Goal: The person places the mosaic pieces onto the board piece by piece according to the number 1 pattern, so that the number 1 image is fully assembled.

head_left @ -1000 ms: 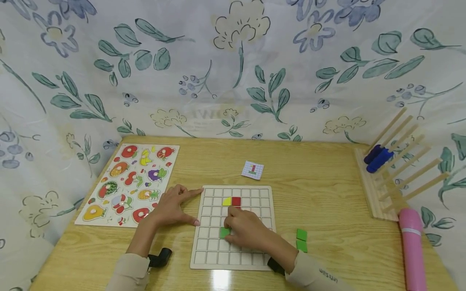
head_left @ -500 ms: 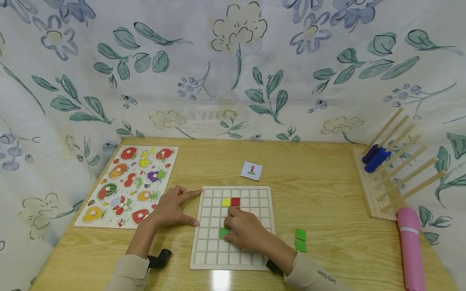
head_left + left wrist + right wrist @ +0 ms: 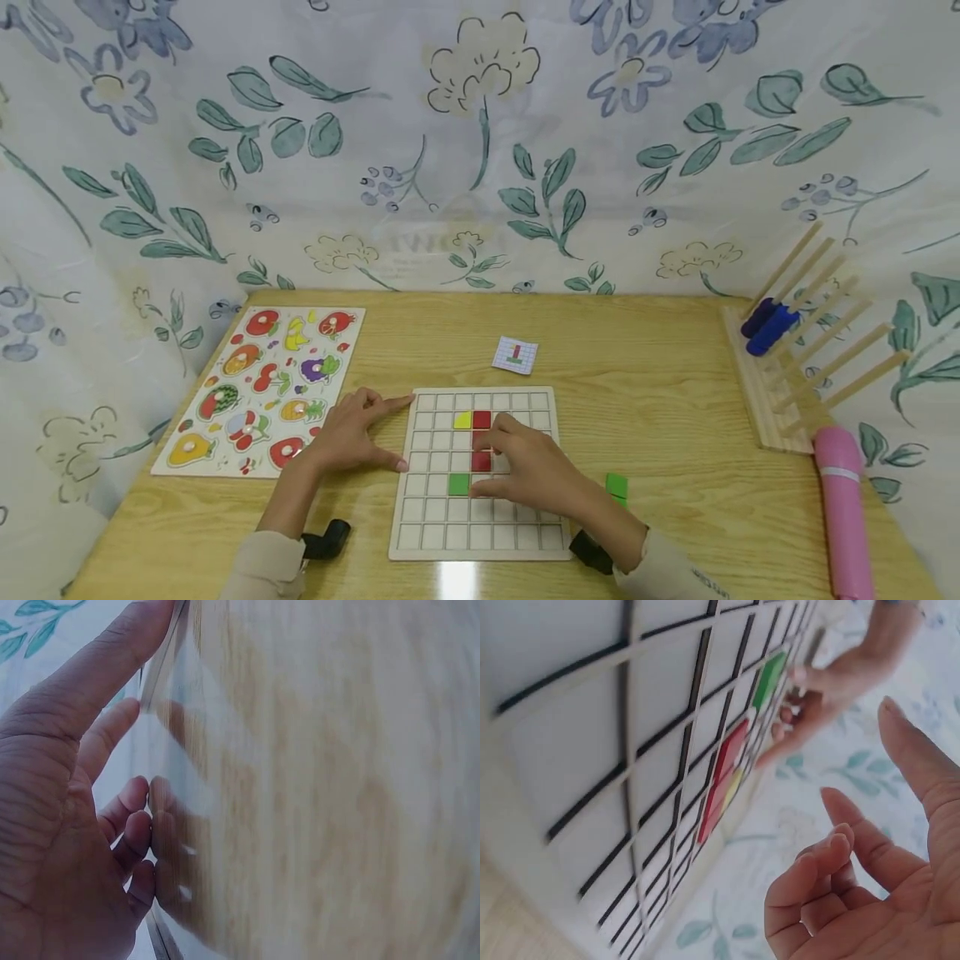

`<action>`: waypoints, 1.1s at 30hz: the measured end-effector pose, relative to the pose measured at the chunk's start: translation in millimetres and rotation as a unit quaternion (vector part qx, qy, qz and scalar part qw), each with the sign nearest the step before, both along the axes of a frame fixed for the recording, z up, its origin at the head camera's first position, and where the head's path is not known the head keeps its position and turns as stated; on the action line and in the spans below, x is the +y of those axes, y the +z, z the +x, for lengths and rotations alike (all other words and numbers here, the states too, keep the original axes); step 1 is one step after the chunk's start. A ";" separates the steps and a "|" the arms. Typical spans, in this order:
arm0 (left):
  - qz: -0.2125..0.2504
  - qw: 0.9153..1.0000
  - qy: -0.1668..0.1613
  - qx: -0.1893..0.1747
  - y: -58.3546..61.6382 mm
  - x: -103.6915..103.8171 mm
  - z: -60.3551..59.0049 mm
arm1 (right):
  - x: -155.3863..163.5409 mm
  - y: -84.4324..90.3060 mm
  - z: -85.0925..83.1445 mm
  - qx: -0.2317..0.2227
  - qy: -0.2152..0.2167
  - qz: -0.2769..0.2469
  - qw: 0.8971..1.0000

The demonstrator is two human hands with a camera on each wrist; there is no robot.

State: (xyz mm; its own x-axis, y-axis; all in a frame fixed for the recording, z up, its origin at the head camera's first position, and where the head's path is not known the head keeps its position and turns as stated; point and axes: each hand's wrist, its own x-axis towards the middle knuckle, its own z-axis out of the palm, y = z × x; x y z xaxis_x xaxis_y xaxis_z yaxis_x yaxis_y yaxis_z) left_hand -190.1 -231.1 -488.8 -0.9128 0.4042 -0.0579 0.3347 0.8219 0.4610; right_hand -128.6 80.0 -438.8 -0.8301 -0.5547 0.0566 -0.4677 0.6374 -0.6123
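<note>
A white gridded board point(image 3: 433, 537) lies on the table in the head view. It bears a yellow piece point(image 3: 462, 421) with one rounded or cut corner, a column of red squares point(image 3: 481, 461) and a green square point(image 3: 459, 484). My left hand point(image 3: 352, 437) touches the board's left edge, index finger and thumb spread. Over the board's right half is my right hand point(image 3: 536, 471), thumb and index finger apart, holding nothing; the right wrist view shows its other fingers bent. Loose green squares point(image 3: 617, 485) lie right of the board, partly hidden by the right forearm.
Behind the board lies a small card point(image 3: 515, 355) printed with a red and green pattern. A fruit puzzle board point(image 3: 247, 392) is at the left. On the right stand a pegged wooden rack point(image 3: 757, 400) with blue beads point(image 3: 772, 329) and a pink tube-shaped object point(image 3: 847, 525).
My right hand has come away from the green square and moved slightly right, its thumb and index finger spreading. More red squares now show. The left hand keeps its place.
</note>
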 end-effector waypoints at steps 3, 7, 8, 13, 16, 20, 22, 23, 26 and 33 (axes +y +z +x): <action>0.001 1.000 -0.001 -0.002 -0.8 -0.4 0.1 | 14.8 0.7 2.0 -0.008 -0.022 -0.033 0.999; 0.002 1.000 -0.003 0.000 -2.2 -0.2 -0.5 | 33.3 0.6 4.6 -0.022 -0.055 -0.065 0.996; 0.002 1.000 -0.005 0.002 -2.3 -0.2 -0.1 | 37.7 0.2 5.2 -0.028 -0.062 -0.075 0.995; -0.001 1.000 -0.011 0.012 -2.7 -0.1 1.7 | 59.1 -4.1 7.8 -0.046 -0.087 -0.123 0.988; 0.000 1.000 -0.011 0.014 -2.0 0.1 2.7 | 70.7 -9.3 9.3 -0.043 -0.091 -0.147 0.984; 0.001 1.000 -0.009 0.016 -1.0 0.3 3.5 | 82.8 -16.3 13.3 -0.029 -0.096 -0.164 0.981; 0.001 1.000 -0.009 0.015 -1.1 0.1 3.5 | 87.8 -19.2 16.1 -0.021 -0.097 -0.169 0.981; 0.000 1.000 -0.009 0.015 -1.2 0.0 3.4 | 90.2 -20.5 17.5 -0.016 -0.098 -0.171 0.980; 0.001 1.000 -0.011 0.016 -1.9 -0.3 2.5 | 97.7 -23.4 21.7 -0.017 -0.100 -0.172 0.980; -0.004 1.000 -0.013 0.016 -2.7 -0.6 -0.4 | 120.3 -27.0 23.3 -0.036 -0.106 -0.152 0.982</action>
